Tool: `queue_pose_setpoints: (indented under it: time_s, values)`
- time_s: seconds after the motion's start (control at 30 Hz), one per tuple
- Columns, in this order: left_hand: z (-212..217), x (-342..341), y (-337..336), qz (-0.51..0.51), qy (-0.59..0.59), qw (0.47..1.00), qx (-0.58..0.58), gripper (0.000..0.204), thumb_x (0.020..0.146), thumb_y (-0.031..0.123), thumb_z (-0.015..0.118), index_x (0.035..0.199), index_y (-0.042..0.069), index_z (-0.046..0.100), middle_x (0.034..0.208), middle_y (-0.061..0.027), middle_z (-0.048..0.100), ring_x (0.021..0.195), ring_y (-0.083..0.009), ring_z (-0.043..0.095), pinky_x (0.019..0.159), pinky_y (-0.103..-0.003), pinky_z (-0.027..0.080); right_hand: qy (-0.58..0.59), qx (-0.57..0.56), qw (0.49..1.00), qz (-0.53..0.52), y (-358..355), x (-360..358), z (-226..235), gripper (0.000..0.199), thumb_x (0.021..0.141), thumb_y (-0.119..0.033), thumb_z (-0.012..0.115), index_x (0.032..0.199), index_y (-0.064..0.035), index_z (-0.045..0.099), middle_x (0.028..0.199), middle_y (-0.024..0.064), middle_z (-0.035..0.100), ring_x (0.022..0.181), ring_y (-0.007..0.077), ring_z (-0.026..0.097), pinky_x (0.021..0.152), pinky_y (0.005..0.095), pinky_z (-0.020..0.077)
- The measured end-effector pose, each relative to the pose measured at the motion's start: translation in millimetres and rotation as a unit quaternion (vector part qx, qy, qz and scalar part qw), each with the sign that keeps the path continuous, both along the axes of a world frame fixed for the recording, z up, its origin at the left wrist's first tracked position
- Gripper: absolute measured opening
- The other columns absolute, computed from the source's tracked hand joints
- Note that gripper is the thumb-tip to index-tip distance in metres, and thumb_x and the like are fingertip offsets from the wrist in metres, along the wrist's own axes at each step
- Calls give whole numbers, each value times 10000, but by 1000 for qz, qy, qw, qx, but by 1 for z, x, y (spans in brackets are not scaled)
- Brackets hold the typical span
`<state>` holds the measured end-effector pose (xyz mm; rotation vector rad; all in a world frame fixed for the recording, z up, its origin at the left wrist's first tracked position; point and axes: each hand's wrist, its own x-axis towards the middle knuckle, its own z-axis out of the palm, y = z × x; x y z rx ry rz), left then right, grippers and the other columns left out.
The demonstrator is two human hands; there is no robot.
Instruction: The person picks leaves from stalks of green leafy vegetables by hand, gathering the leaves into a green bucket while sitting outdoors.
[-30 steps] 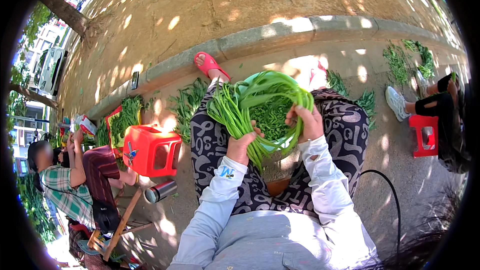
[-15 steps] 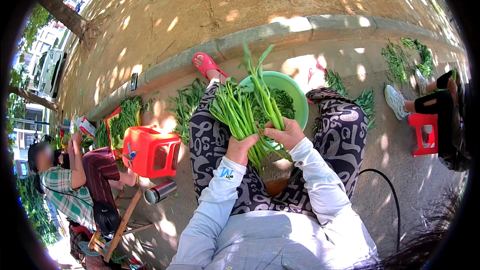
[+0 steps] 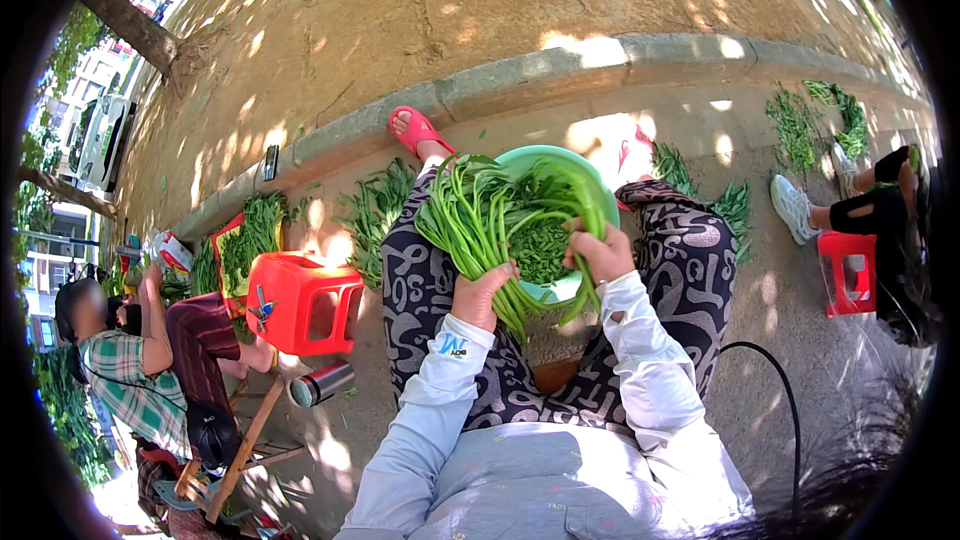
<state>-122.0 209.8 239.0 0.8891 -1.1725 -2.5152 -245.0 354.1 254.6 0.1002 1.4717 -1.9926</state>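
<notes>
My left hand [image 3: 482,294] is closed round a thick bunch of water spinach [image 3: 462,215], long green stems with leaves, over my left thigh. Closed on more water spinach stems, my right hand [image 3: 603,254] is at the near right rim of a light green basin [image 3: 606,202]. Those stems arch over the basin and look blurred. Inside the basin lie cut or broken green pieces [image 3: 540,248]. Both hands are apart, with some stems running between them. The fingertips of my right hand are partly hidden.
To the left are a red plastic stool [image 3: 300,302] with scissors [image 3: 262,310] on top, a metal flask [image 3: 322,383] and a seated person [image 3: 140,370]. Leafy greens [image 3: 380,210] lie on the ground. Another red stool [image 3: 848,273] and a person's legs are at right. A kerb [image 3: 500,90] runs ahead.
My right hand has moved right and a little nearer the basin's rim. Its stems, upright before, now bend in an arc over the basin. My left hand stays put.
</notes>
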Motion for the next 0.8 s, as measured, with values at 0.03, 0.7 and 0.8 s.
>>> queue_pose_setpoints:
  time_s: [0.03, 0.7, 0.8]
  values:
    - [0, 0, -1, 23, -5, 1000, 14, 299, 763, 0, 612, 1054, 20, 548, 883, -60, 593, 735, -176, 580, 696, -316, 482, -25, -25, 994, -99, 2, -4, 7, 147, 793, -37, 550, 932, 9, 556, 688, 68, 564, 535, 136, 561, 478, 240, 475]
    - [5, -2, 4, 15, 8, 999, 48, 280, 775, -16, 578, 1054, -8, 553, 921, -82, 613, 811, -184, 595, 748, -305, 492, 102, 76, 964, 234, -18, 21, 6, 357, 741, -93, 688, 1070, 10, 596, 878, 53, 643, 742, 101, 573, 679, 240, 467]
    - [-1, -1, 0, 16, -10, 999, 38, 256, 779, 13, 587, 1032, 9, 546, 866, -77, 598, 764, -183, 584, 709, -316, 498, 108, 67, 987, 103, -9, 10, -4, 265, 759, -82, 639, 1006, 7, 608, 839, 45, 630, 709, 95, 560, 647, 238, 458]
